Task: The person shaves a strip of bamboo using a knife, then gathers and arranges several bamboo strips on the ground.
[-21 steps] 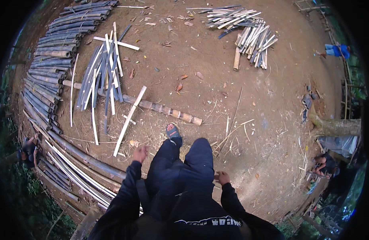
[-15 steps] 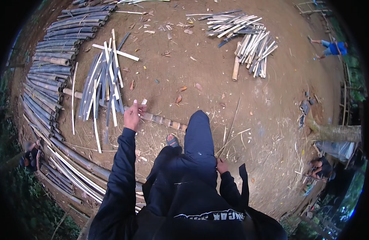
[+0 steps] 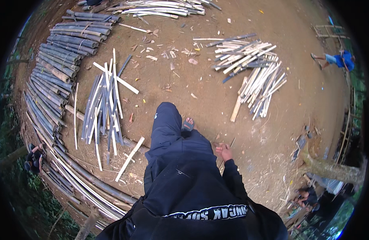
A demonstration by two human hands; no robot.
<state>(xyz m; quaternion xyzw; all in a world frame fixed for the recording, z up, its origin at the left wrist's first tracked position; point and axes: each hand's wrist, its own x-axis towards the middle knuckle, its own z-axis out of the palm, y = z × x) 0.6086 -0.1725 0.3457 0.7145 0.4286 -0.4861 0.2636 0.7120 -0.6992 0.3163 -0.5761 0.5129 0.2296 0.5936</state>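
My right hand hangs beside my right thigh, its fingers loosely bent and apart, with nothing seen in them. Behind it a thin dark stick shows against the dirt. My left hand is out of view, and the left sleeve is barely seen. A pale split bamboo strip slants to the left of my leg, apart from the others; whether it lies flat on the ground I cannot tell. Just beyond it, dark and pale bamboo strips lie in a loose pile across a bamboo pole.
Bundled bamboo poles line the left side. Another strip pile lies ahead right, with more strips at the far edge. A tree trunk stands right. People are at the left, far right and lower right.
My left hand, earlier raised near the pile, has dropped out of view. A loose pale strip now shows near there. My legs have stepped forward, and my right hand has opened somewhat.
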